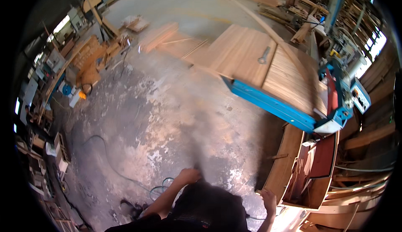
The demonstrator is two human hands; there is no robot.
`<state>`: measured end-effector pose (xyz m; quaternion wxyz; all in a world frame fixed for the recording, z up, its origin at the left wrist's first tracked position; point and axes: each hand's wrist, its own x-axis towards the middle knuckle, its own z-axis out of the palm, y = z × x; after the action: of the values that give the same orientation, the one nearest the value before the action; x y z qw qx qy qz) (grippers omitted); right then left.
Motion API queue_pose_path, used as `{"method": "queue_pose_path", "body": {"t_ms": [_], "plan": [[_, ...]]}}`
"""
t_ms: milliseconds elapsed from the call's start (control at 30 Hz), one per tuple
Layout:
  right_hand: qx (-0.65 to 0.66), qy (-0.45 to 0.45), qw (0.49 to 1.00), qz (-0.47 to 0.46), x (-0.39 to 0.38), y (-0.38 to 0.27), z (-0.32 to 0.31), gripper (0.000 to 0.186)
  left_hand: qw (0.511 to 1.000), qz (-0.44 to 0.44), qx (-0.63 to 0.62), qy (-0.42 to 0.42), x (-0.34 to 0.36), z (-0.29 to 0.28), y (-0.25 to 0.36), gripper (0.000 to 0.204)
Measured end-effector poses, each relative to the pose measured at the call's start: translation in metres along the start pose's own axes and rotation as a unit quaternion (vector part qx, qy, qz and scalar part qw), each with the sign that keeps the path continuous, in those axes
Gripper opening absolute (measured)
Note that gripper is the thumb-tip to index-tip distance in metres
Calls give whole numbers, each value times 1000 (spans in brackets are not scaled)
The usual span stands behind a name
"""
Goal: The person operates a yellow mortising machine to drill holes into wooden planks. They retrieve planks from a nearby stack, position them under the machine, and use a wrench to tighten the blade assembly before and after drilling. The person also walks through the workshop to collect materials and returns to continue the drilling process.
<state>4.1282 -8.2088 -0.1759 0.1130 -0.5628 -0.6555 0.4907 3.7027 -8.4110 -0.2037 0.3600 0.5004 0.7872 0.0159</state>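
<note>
My left hand (189,176) is at lower centre above the stained floor, just beyond my dark top, its fingers curled; whatever they might hold is hidden. To the lower right, my right hand (268,199) has loosely bent, parted fingers with nothing visible in them. It is nearest a long wooden trough (288,161) holding offcuts and a dark red panel. Above that stands a blue machine (272,104) with wide, pale wooden boards (238,54) lying on its table, a grey wrench (264,56) and a long diagonal plank among them.
Cables (104,150) snake over the concrete floor on my left. Stacked wood (90,60), tools and benches line the left side, where a dark figure, apparently a person (30,117), is partly visible. More timber (368,140) crowds the right wall and far end.
</note>
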Motion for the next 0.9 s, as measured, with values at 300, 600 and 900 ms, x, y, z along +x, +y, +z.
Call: {"method": "queue_pose_path", "body": {"t_ms": [300, 600, 900], "plan": [[-122, -191, 959, 170, 106, 41, 205, 24, 988, 38, -99, 115, 36, -194, -147, 37], [-113, -224, 878, 408, 196, -51, 334, 20, 949, -191, -173, 181, 70, -256, -418, 35], [-369, -280, 837, -290, 638, -314, 636, 23, 330, -375, -814, 296, 11, -137, -553, 29]]}}
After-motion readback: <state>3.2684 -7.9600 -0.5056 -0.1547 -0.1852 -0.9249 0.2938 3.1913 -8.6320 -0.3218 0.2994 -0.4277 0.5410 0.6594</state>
